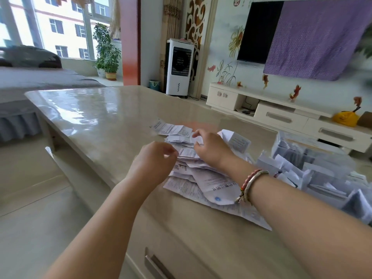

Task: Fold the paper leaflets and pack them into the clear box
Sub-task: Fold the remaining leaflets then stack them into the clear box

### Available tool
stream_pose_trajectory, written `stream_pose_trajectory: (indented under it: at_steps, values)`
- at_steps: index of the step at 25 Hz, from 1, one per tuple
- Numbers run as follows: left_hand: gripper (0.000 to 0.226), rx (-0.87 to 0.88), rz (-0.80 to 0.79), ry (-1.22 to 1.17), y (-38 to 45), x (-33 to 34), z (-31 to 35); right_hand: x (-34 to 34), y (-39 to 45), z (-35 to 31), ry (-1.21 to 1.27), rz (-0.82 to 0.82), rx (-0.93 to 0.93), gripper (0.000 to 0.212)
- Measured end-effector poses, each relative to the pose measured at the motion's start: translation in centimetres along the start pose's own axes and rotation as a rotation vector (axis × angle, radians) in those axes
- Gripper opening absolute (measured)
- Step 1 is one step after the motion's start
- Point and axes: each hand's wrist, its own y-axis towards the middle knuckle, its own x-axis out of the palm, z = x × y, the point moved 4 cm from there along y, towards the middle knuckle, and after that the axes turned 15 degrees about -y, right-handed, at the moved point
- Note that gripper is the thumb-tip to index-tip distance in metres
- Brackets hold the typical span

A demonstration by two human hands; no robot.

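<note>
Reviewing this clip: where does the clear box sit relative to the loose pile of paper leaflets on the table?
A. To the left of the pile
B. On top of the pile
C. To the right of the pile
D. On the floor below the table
C: the clear box, already holding folded papers, stands on the table to the right of the leaflet pile, beyond the right hand that reaches into the pile.

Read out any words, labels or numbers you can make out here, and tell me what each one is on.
None can be read.
White paper leaflets under both hands: printed lines, too blurred.
White tower air cooler: dark panel text, too small.
Red round wall mark: illegible.
</note>
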Motion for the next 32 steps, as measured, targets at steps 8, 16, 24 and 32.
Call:
stream_pose_trajectory:
  at_steps: [8, 16, 24, 32]
  values:
    - [0.018, -0.061, 0.058, 0.076, 0.7, -1.7, -1.9, 3.6, 3.5, -1.7, -0.282, -0.184, 0.000, 0.053]
    - [0.021, -0.027, 0.057, 0.065, -0.7, -0.7, 0.5, 0.3, -0.9, -0.2, -0.182, -0.023, -0.172, 0.019]
    - [0.065, 0.103, -0.146, 0.177, -2.2, 1.0, 2.0, -2.5, -8.7, 3.7, 0.147, 0.069, -0.003, 0.016]
    - [0.070, 0.108, -0.328, 0.015, -3.3, 2.8, 2.3, -1.8, -12.8, 6.4, 0.475, -0.014, 0.005, 0.007]
